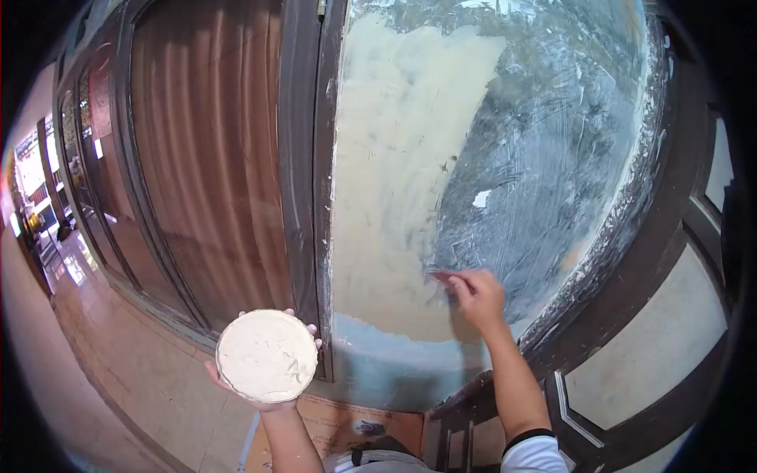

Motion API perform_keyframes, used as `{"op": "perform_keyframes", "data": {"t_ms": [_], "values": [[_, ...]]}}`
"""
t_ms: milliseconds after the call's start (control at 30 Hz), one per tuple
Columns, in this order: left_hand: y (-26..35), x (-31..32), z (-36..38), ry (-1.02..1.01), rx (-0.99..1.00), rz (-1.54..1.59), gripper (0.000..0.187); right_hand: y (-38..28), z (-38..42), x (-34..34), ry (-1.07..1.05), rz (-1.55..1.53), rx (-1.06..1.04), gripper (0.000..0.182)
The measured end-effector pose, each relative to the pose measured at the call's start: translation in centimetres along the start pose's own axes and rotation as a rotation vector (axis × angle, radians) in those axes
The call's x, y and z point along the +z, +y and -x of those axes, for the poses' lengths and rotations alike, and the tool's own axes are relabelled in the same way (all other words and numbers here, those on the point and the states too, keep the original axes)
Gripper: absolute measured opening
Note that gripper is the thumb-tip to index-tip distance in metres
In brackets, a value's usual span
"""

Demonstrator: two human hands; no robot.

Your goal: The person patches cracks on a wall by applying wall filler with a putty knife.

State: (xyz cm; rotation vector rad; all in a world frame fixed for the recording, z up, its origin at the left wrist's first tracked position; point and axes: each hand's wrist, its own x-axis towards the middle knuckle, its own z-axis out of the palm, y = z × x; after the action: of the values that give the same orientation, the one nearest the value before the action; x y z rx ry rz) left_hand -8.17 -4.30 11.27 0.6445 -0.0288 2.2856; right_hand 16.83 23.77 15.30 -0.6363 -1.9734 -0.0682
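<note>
My left hand [312, 329] is wrapped round a round container [266, 356] filled with cream-coloured paste, its fingertips showing at the rim. A small reddish flat scraper [440, 276] is pinched in my right hand [478, 296], with its edge at the wall. Cream paste [386, 173] covers the left part of the wall, and the grey, streaked surface [544, 181] lies to the right of it. The scraper is near the lower part of the border between the two.
Dark-framed glass with a brown curtain [209, 158] stands left of the wall. A dark wooden panelled door [646, 339] is at the right. Printed cardboard [315, 430] lies on the tiled floor [158, 370] below.
</note>
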Motion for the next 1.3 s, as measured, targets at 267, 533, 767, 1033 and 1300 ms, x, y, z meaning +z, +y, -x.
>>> {"op": "perform_keyframes", "data": {"t_ms": [267, 533, 767, 1033, 1300], "values": [[1.4, 1.2, 2.7, 0.018, 0.045, 0.038, 0.098, 3.4, 8.4, 5.1, -0.498, 0.066, -0.103, 0.011], [1.1, 2.8, 4.4, -0.078, 0.151, 0.017, 0.100, -1.9, -2.8, -2.9, -0.100, -0.149, 0.007, 0.014], [-4.2, 2.3, 5.9, 0.114, -0.219, -0.005, 0.109, -4.9, 0.4, -3.7, -0.553, -1.185, 0.673, 0.019], [-10.5, -0.2, 10.3, 0.361, -0.378, 0.070, 0.084, -4.1, 10.6, 0.1, -0.835, -1.322, 1.054, 0.022], [-8.5, -0.1, 16.1, 0.315, -0.402, 0.059, 0.084, -4.1, 18.6, -0.7, -0.559, -1.328, 1.203, 0.023]]}}
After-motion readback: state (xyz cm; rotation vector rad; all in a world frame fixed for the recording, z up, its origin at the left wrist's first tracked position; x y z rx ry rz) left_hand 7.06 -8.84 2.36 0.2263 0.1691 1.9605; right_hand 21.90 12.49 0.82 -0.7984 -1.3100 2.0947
